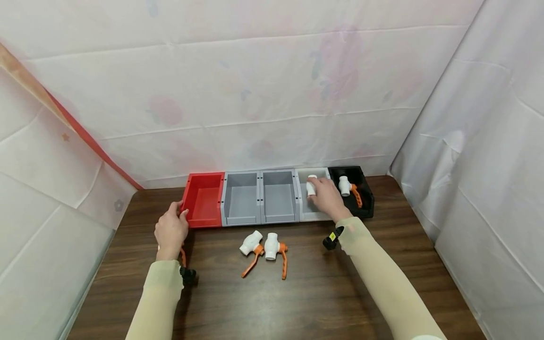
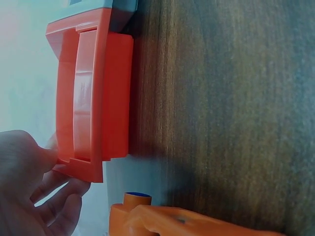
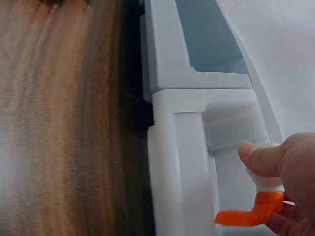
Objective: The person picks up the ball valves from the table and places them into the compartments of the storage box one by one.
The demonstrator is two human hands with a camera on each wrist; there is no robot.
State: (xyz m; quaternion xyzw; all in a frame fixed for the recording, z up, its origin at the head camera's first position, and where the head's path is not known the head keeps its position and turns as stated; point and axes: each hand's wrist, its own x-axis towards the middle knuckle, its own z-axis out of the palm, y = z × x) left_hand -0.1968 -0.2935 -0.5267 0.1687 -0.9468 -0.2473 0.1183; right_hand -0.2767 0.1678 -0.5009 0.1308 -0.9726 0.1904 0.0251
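My left hand (image 1: 171,230) grips the near left edge of a red bin (image 1: 205,223), thumb inside and fingers outside in the left wrist view. My right hand (image 1: 326,197) holds a white ball valve (image 1: 311,189) within the white bin (image 1: 314,216). That valve's orange lever (image 3: 246,217) points toward the bin's front wall in the right wrist view. Two more ball valves, one on the left (image 1: 251,243) and one on the right (image 1: 272,246), lie on the table before the bins. Beside my left wrist, an orange lever (image 1: 183,257) shows; my arm hides most of its valve.
Two grey bins (image 1: 241,221) stand between the red and white ones in one row. At the right end, a black bin (image 1: 366,213) contains another ball valve (image 1: 345,185). The wooden table (image 1: 306,307) meets a white curtain (image 1: 263,94) behind the row.
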